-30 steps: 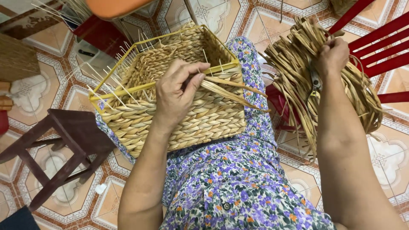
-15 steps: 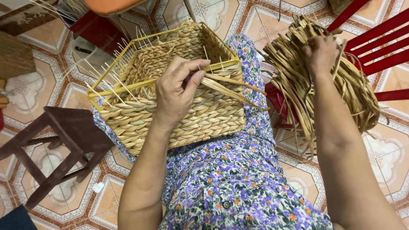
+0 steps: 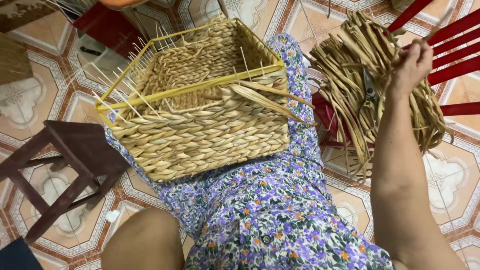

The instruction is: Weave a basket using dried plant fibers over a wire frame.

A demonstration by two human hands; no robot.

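While resting tilted on the flowered lap, half-woven square straw basket with yellow wire frame (image 3: 200, 110) lying untouched. Right hand (image 3: 411, 65) closing fingers into bundle of dry flat straw strips (image 3: 350, 75) against red slatted chair (image 3: 450, 65). Dark wooden stool (image 3: 60, 165) standing left on patterned tile floor (image 3: 450, 190); left hand hidden.

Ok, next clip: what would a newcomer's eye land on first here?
The half-woven square basket resting on the lap in the flowered dress, thin spokes sticking up past its yellow frame. Then the big bundle of dried fibre strands at upper right by the red chair, with the right hand reaching into it.
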